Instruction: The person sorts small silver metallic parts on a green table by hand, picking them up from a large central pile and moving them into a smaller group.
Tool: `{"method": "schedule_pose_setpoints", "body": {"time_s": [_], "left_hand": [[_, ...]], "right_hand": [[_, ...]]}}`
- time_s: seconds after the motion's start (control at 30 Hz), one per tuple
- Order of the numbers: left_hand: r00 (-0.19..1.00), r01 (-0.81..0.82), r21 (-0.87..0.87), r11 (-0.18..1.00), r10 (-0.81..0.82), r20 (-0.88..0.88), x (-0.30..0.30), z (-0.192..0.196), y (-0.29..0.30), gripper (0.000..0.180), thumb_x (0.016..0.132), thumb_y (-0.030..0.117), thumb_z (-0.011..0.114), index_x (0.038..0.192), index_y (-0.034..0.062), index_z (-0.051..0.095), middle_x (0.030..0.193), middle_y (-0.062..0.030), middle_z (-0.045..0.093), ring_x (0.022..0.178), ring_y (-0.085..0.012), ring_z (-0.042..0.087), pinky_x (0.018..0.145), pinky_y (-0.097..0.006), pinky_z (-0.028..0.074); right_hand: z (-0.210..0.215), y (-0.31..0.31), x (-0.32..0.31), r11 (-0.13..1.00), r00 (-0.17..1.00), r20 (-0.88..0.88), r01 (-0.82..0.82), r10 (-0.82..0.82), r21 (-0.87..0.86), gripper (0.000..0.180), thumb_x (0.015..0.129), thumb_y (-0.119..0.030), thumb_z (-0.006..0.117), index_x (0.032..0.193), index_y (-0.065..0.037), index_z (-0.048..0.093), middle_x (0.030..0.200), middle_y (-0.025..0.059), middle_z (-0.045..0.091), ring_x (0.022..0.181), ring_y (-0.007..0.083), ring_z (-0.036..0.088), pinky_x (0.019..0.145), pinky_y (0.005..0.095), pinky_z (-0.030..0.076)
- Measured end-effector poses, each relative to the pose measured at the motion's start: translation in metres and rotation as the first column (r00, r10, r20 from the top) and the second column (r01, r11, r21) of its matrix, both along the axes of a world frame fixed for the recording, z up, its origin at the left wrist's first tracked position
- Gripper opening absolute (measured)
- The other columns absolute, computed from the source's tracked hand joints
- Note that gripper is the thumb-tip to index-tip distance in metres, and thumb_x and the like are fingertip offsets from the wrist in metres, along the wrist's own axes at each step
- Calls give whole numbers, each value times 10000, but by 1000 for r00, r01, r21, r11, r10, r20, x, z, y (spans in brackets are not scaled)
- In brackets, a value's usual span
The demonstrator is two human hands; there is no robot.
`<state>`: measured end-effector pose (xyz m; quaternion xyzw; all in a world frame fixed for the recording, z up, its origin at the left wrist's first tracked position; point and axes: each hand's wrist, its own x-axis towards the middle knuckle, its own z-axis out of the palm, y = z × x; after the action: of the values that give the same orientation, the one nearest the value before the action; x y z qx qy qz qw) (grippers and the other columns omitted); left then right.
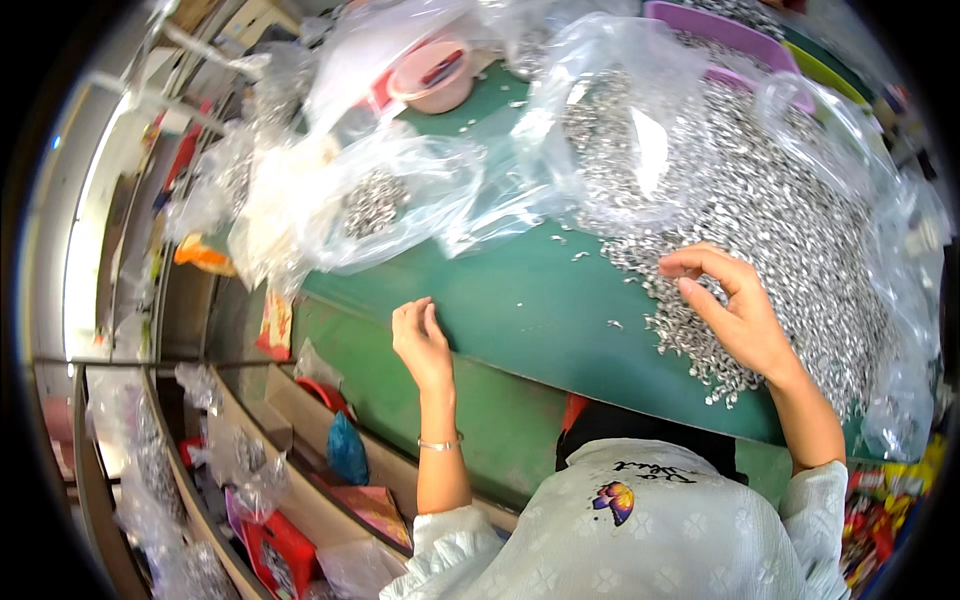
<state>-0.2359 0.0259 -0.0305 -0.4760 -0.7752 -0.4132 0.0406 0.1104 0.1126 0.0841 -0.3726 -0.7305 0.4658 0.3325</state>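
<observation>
A heap of small silver metal parts [760, 220] covers the right of the green desk [520, 310]. The right hand [735, 310] rests on it, fingers curled in a loose pinching grip. The left hand [420, 340] lies half-open at the desk edge, holding nothing. Clear plastic bags [400, 190] crowd behind.

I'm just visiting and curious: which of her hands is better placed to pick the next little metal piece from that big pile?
The right hand, probably. It rests on the heap of small metal pieces with its fingers curled over them, while the left hand sits on the bare green table, apart from the heap.
</observation>
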Motion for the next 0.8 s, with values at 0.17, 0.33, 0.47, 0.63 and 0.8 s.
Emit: {"method": "schedule_pose_setpoints", "body": {"time_s": [0.17, 0.33, 0.47, 0.63, 0.8], "left_hand": [[812, 564, 217, 797, -583, 33, 100, 84, 52, 132, 825, -74, 639, 941, -16, 667, 906, -124, 612, 815, -273, 612, 741, -335, 502], [736, 652, 274, 707, -502, -455, 138, 112, 150, 284, 744, -128, 615, 995, -4, 661, 968, -131, 624, 879, -306, 607, 766, -375, 497], [746, 650, 303, 697, -510, -428, 149, 116, 132, 374, 687, -145, 596, 1029, -6, 652, 1004, -143, 619, 931, -319, 601, 797, -394, 492], [643, 765, 47, 642, -765, -29, 149, 70, 56, 299, 787, -119, 612, 1048, 16, 663, 1011, -147, 631, 926, -309, 626, 802, -363, 501], [610, 786, -189, 588, -787, 89, 145, 24, 22, 229, 788, -50, 667, 1010, -2, 639, 964, -128, 595, 896, -301, 581, 797, -377, 473]], "right_hand": [[-18, -19, 32, 997, 972, 236, 1, -18, 73, 214, 909, -99, 585, 1075, 31, 624, 1000, 161, 648, 929, 302, 634, 826, 375, 494], [-31, -27, 40, 977, 917, 394, -18, -69, 213, 247, 890, -133, 617, 1078, 27, 616, 1033, 164, 636, 985, 337, 592, 873, 394, 472], [-44, -40, 44, 939, 823, 531, 7, -201, 344, 334, 848, -153, 670, 1144, -15, 602, 1197, 134, 564, 1163, 321, 499, 965, 424, 406], [-66, -55, 22, 856, 746, 646, -218, -165, 469, 477, 811, -252, 703, 1246, -108, 571, 1366, 117, 463, 1328, 329, 371, 1054, 507, 323], [-92, -53, 30, 777, 674, 696, -292, -247, 558, 443, 812, -264, 694, 1228, -154, 589, 1367, 46, 492, 1339, 298, 390, 1072, 524, 306]]}}
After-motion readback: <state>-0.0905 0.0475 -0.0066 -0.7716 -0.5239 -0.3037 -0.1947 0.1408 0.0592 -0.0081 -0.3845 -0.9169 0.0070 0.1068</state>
